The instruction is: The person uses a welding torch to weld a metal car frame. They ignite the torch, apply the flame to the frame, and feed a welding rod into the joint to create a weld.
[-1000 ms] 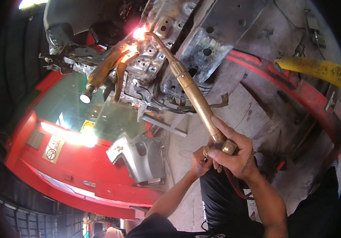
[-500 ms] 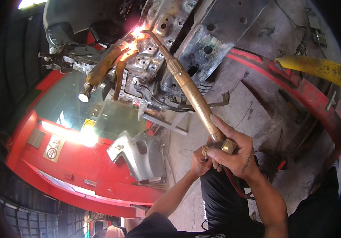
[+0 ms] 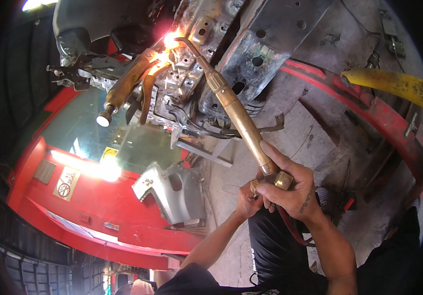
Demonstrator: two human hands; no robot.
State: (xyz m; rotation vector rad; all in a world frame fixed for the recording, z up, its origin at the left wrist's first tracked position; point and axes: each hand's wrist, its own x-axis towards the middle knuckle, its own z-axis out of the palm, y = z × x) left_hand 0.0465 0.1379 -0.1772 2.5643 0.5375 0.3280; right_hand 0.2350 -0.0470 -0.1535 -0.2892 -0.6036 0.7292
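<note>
A long brass gas torch [image 3: 234, 109] runs up and left from my hands, its bent tip at a glowing spot [image 3: 172, 40] on a bare-metal car body panel [image 3: 187, 73]. My right hand [image 3: 295, 189] is closed around the torch's lower end. Fingers of my left hand [image 3: 247, 201] pinch a small brass valve knob [image 3: 255, 186] on its side. Clamped beside the glow is a pair of rusty locking pliers [image 3: 127, 86], its handles hanging toward the lower left. Sparks fall below the glow, whose glare hides the tip's exact contact.
A silver fender piece [image 3: 184, 196] stands against a red spray-booth-like wall [image 3: 88, 206] on the left. Red frame rails [image 3: 339, 88] and a yellow metal arm [image 3: 388, 86] lie at right. A dark hose [image 3: 290, 226] trails from the torch past my leg.
Sparks now drop from the heated spot, and its glow is more orange. The torch and both hands stay almost where they were.
</note>
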